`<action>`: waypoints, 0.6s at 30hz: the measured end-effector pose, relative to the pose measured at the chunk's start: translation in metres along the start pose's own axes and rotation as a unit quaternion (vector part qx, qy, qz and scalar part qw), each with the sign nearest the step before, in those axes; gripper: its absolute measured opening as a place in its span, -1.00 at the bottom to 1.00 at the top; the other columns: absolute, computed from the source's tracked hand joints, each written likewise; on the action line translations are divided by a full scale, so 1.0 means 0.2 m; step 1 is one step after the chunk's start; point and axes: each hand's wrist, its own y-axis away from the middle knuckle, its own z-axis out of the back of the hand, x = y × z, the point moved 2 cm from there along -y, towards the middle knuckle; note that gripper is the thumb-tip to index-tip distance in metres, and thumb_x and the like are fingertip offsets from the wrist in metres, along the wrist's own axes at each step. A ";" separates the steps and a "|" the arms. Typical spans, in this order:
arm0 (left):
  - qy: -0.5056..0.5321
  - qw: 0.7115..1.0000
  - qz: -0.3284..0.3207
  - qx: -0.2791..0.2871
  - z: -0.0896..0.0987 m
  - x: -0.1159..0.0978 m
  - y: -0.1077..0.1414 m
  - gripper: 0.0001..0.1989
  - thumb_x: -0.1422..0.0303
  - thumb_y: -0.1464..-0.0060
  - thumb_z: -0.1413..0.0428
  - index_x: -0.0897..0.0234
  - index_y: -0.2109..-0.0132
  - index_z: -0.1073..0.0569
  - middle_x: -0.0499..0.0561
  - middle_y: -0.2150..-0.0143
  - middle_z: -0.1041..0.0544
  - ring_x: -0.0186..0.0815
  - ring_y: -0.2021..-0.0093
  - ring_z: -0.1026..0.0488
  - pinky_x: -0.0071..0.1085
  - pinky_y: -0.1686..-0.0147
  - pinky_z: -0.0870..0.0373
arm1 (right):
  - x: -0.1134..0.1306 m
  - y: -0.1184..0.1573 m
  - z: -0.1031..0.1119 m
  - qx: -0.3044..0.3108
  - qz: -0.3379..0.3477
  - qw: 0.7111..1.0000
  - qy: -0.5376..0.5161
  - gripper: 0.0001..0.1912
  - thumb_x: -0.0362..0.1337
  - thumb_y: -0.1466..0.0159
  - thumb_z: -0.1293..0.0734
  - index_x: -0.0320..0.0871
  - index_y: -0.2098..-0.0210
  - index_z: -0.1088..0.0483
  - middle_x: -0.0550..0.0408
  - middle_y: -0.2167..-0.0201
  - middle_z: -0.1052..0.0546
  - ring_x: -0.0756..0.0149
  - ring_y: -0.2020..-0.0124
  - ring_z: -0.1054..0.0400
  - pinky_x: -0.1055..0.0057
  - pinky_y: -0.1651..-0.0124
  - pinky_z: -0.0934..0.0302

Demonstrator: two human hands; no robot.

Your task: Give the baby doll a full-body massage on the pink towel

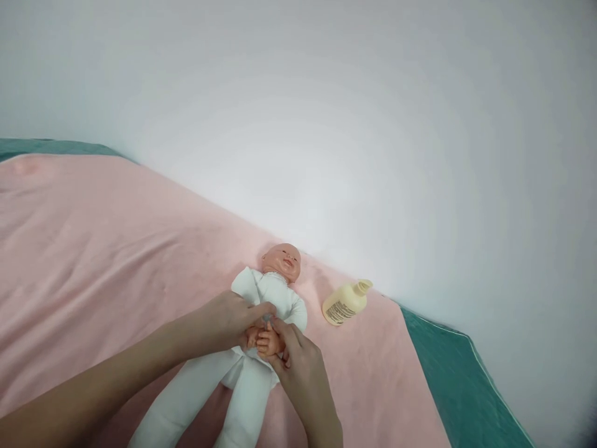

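A baby doll (273, 292) in white clothes lies on its back, head toward the wall and legs toward me. Over its belly, my left hand (243, 316) comes in from the left with its fingers closed around one of the doll's hands. My right hand (301, 354) grips the doll's other hand (269, 343) between thumb and fingers. The tips of both my hands almost meet there. Between them shows a small bluish-grey spot (268, 317) that I cannot make out. My left fingers are partly hidden behind the back of that hand.
A pale yellow pump bottle (344, 305) with printed text stands right of the doll, near the wall. Pink cloth (116, 249) with wrinkles lies under everything. Green covering (461, 373) shows past its edge at right and far left. A plain white wall (326, 124) rises behind.
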 end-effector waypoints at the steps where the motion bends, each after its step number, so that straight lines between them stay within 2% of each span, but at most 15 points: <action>1: -0.016 1.000 -0.005 0.002 0.00 0.00 0.00 -0.60 0.53 0.08 -0.10 0.21 0.03 -0.39 -0.09 0.51 -0.51 -0.25 0.56 -0.42 -0.39 0.58 -0.14 | 0.00 0.00 0.00 0.001 0.005 1.000 0.010 -0.52 -0.43 -0.22 -0.28 -0.07 -0.13 -0.26 0.09 0.20 -0.50 0.36 0.45 -0.33 0.45 0.40 -0.25; 4: -0.026 0.999 -0.017 0.014 0.00 0.00 -0.01 -0.58 0.53 0.08 -0.12 0.22 0.01 -0.39 -0.09 0.49 -0.52 -0.25 0.54 -0.43 -0.38 0.57 -0.16 | -0.01 0.00 0.00 -0.001 0.014 1.000 0.013 -0.53 -0.40 -0.23 -0.27 -0.06 -0.13 -0.27 0.08 0.22 -0.49 0.36 0.46 -0.34 0.45 0.41 -0.25; 6: -0.022 0.999 -0.027 0.014 0.04 0.00 0.00 -0.56 0.52 0.03 -0.13 0.20 -0.04 -0.37 -0.10 0.42 -0.56 -0.26 0.49 -0.45 -0.39 0.51 -0.22 | -0.03 0.01 0.03 -0.007 0.004 1.000 -0.021 -0.53 -0.38 -0.22 -0.29 -0.02 -0.12 -0.28 0.10 0.20 -0.50 0.36 0.43 -0.36 0.46 0.38 -0.27; 10: -0.036 0.999 -0.015 -0.020 0.20 0.04 0.04 -0.55 0.45 -0.13 -0.07 0.09 -0.16 -0.30 -0.09 0.20 -0.59 -0.29 0.36 -0.50 -0.42 0.36 -0.27 | -0.15 0.06 0.16 -0.060 -0.105 0.988 -0.097 -0.51 -0.30 -0.20 -0.31 0.04 -0.13 -0.28 0.16 0.17 -0.51 0.39 0.42 -0.36 0.47 0.31 -0.30; 13: -0.058 0.993 0.083 -0.054 0.36 0.10 0.11 -0.65 0.39 -0.22 0.01 0.05 -0.13 -0.35 -0.10 0.19 -0.58 -0.32 0.34 -0.50 -0.46 0.37 -0.24 | -0.27 0.11 0.26 -0.102 -0.201 0.968 -0.106 -0.56 -0.20 -0.21 -0.29 -0.01 -0.10 -0.32 0.12 0.23 -0.53 0.34 0.41 -0.39 0.43 0.30 -0.32; 16: -0.141 0.962 0.222 -0.072 0.47 0.20 0.22 -0.73 0.29 -0.21 0.00 0.06 -0.04 -0.41 -0.08 0.13 -0.56 -0.27 0.33 -0.48 -0.44 0.40 -0.18 | -0.39 0.16 0.32 -0.105 -0.281 0.950 -0.085 -0.56 -0.17 -0.19 -0.28 -0.02 -0.07 -0.33 0.09 0.20 -0.53 0.28 0.37 -0.42 0.39 0.29 -0.31; 18: -0.177 0.939 0.290 -0.059 0.50 0.29 0.28 -0.79 0.32 -0.15 -0.04 0.13 0.08 -0.46 -0.07 0.18 -0.56 -0.30 0.40 -0.45 -0.46 0.46 -0.11 | -0.48 0.19 0.33 -0.089 -0.336 0.936 -0.059 -0.57 -0.20 -0.17 -0.28 -0.02 -0.05 -0.32 0.09 0.18 -0.53 0.26 0.34 -0.43 0.38 0.28 -0.30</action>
